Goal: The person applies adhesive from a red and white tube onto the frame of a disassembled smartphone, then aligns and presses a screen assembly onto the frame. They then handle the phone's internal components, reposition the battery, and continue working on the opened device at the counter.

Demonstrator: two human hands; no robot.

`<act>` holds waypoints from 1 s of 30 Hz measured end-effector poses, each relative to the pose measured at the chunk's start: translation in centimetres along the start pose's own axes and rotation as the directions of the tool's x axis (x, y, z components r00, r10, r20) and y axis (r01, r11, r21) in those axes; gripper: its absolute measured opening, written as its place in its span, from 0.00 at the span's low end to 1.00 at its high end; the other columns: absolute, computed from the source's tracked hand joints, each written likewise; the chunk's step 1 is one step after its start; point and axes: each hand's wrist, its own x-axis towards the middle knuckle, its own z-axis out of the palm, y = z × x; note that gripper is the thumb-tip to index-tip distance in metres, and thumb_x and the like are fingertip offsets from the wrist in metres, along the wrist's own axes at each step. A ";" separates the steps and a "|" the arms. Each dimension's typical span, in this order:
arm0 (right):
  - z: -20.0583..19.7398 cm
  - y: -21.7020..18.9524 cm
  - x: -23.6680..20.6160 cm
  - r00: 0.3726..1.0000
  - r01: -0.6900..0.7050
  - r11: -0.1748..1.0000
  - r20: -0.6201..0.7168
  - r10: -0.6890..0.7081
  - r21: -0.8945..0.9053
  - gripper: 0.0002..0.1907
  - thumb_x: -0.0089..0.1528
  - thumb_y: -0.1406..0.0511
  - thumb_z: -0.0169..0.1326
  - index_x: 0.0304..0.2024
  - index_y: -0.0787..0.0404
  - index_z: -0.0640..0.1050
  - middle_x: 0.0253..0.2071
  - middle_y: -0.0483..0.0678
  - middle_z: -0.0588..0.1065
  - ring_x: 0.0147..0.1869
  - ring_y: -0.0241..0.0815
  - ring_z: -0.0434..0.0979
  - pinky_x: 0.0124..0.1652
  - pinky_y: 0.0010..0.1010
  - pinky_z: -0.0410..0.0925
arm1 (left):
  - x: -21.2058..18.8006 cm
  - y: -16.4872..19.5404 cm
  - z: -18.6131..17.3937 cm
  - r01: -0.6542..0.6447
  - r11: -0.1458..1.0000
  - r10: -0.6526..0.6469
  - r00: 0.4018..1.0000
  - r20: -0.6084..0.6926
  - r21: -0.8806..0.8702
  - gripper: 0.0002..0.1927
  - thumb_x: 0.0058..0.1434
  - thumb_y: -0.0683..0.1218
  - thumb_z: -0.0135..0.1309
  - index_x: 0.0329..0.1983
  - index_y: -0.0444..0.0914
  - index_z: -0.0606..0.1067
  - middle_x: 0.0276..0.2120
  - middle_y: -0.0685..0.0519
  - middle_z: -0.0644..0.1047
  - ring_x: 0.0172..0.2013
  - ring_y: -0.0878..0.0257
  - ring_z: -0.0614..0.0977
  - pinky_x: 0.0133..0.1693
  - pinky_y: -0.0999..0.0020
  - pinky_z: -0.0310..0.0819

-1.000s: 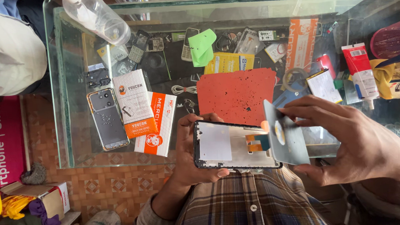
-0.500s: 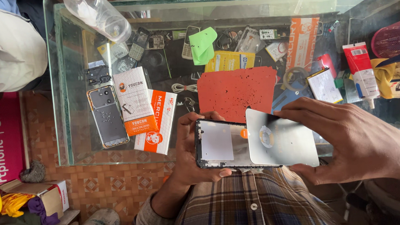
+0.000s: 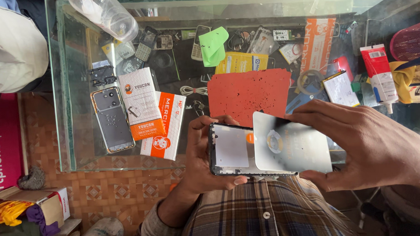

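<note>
Left hand (image 3: 203, 153) grips the phone (image 3: 232, 150) by its edges just below the red mat (image 3: 248, 93), right hand (image 3: 360, 143) pinching a clear film (image 3: 292, 145) over the screen.

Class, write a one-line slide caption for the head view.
Left hand holds a phone while right hand lays a grey sheet over it, above a glass counter.

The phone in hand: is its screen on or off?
Cannot tell: the phone shows only pale reflection, and the sheet in the right hand covers its right part.
</note>
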 end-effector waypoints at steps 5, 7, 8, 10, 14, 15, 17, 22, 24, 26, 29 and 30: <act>-0.3 -0.2 0.8 0.999 0.015 0.991 -0.037 -0.010 0.133 0.48 0.39 0.52 0.75 0.59 0.64 0.74 0.57 0.50 0.77 0.48 0.45 0.85 0.44 0.34 0.77 | 0.6 -0.1 0.9 0.041 0.998 -0.041 0.999 -0.016 -0.051 0.55 0.49 0.39 0.76 0.72 0.44 0.52 0.65 0.44 0.66 0.65 0.55 0.75 0.64 0.55 0.79; -0.3 0.0 1.2 0.992 0.101 0.975 -0.098 -0.082 0.197 0.45 0.42 0.54 0.74 0.58 0.66 0.74 0.56 0.51 0.76 0.52 0.46 0.84 0.48 0.34 0.74 | 0.7 0.0 1.2 0.053 0.996 -0.055 0.998 -0.031 -0.066 0.55 0.49 0.39 0.76 0.72 0.44 0.52 0.66 0.44 0.66 0.65 0.55 0.75 0.65 0.54 0.79; -0.3 0.0 1.3 0.991 0.106 0.973 -0.101 -0.087 0.204 0.45 0.41 0.55 0.74 0.57 0.67 0.74 0.55 0.51 0.76 0.52 0.46 0.84 0.48 0.34 0.74 | 0.8 0.0 1.2 0.046 0.997 -0.048 0.998 -0.030 -0.064 0.54 0.50 0.39 0.76 0.72 0.44 0.52 0.66 0.44 0.66 0.64 0.55 0.75 0.64 0.55 0.79; -0.2 0.1 1.6 0.990 0.115 0.969 -0.107 -0.094 0.219 0.44 0.41 0.57 0.75 0.56 0.67 0.75 0.54 0.51 0.76 0.53 0.47 0.83 0.48 0.33 0.75 | 1.0 0.1 1.3 0.035 0.998 -0.037 0.999 -0.026 -0.061 0.54 0.50 0.39 0.75 0.73 0.44 0.52 0.66 0.44 0.66 0.64 0.56 0.74 0.63 0.56 0.79; 0.1 0.2 1.6 0.988 0.126 0.969 -0.115 -0.103 0.214 0.44 0.41 0.56 0.74 0.57 0.68 0.74 0.56 0.52 0.76 0.53 0.47 0.83 0.48 0.33 0.75 | 1.1 0.3 1.4 0.036 0.997 -0.037 0.999 -0.018 -0.064 0.54 0.51 0.39 0.75 0.73 0.43 0.52 0.66 0.44 0.66 0.66 0.56 0.74 0.65 0.55 0.80; 0.2 0.2 1.6 0.988 0.120 0.973 -0.115 -0.099 0.198 0.45 0.41 0.56 0.75 0.57 0.68 0.74 0.56 0.53 0.76 0.52 0.47 0.83 0.48 0.33 0.75 | 1.1 0.3 1.4 0.042 0.997 -0.043 0.999 -0.017 -0.068 0.54 0.51 0.39 0.75 0.72 0.43 0.52 0.66 0.44 0.66 0.66 0.56 0.74 0.65 0.55 0.80; 0.4 0.2 1.5 0.989 0.118 0.974 -0.111 -0.098 0.192 0.45 0.41 0.55 0.75 0.57 0.68 0.74 0.56 0.53 0.76 0.53 0.48 0.83 0.48 0.33 0.76 | 1.1 0.4 1.4 0.025 0.998 -0.025 1.000 -0.006 -0.054 0.53 0.53 0.39 0.74 0.74 0.42 0.52 0.65 0.44 0.67 0.66 0.57 0.74 0.65 0.57 0.79; 0.6 0.2 1.5 0.993 0.100 0.975 -0.083 -0.085 0.198 0.46 0.41 0.55 0.75 0.57 0.67 0.75 0.57 0.52 0.76 0.53 0.48 0.83 0.49 0.34 0.78 | 1.3 0.5 1.4 0.022 0.998 -0.021 1.000 0.007 -0.058 0.53 0.54 0.39 0.73 0.74 0.42 0.51 0.67 0.44 0.66 0.65 0.58 0.74 0.64 0.58 0.80; 0.7 0.1 1.6 0.991 0.114 0.970 -0.093 -0.096 0.217 0.45 0.42 0.55 0.75 0.57 0.67 0.74 0.57 0.52 0.76 0.53 0.48 0.83 0.49 0.34 0.78 | 1.3 0.5 1.5 0.024 0.997 -0.023 1.000 0.010 -0.075 0.53 0.54 0.38 0.73 0.74 0.42 0.50 0.68 0.45 0.65 0.65 0.58 0.74 0.63 0.59 0.79; 0.7 0.1 1.6 0.991 0.117 0.966 -0.096 -0.097 0.231 0.45 0.42 0.56 0.75 0.57 0.67 0.74 0.57 0.53 0.76 0.54 0.48 0.83 0.49 0.34 0.77 | 1.3 0.6 1.4 0.036 0.995 -0.035 0.999 0.010 -0.093 0.53 0.54 0.37 0.73 0.74 0.42 0.50 0.68 0.45 0.65 0.67 0.58 0.73 0.64 0.59 0.79; 0.5 0.0 1.6 0.991 0.118 0.963 -0.095 -0.097 0.243 0.45 0.42 0.56 0.75 0.58 0.67 0.74 0.57 0.53 0.76 0.54 0.48 0.83 0.49 0.35 0.75 | 1.2 0.5 1.5 0.040 0.995 -0.041 0.999 0.001 -0.094 0.53 0.53 0.36 0.72 0.74 0.42 0.50 0.68 0.45 0.65 0.66 0.58 0.73 0.65 0.58 0.78; 0.5 0.1 1.6 0.989 0.127 0.961 -0.101 -0.105 0.245 0.45 0.42 0.56 0.75 0.58 0.67 0.74 0.57 0.53 0.76 0.54 0.48 0.83 0.49 0.35 0.75 | 1.2 0.5 1.5 0.039 0.995 -0.040 0.999 -0.003 -0.090 0.53 0.53 0.35 0.72 0.74 0.41 0.50 0.68 0.45 0.65 0.65 0.58 0.73 0.66 0.57 0.79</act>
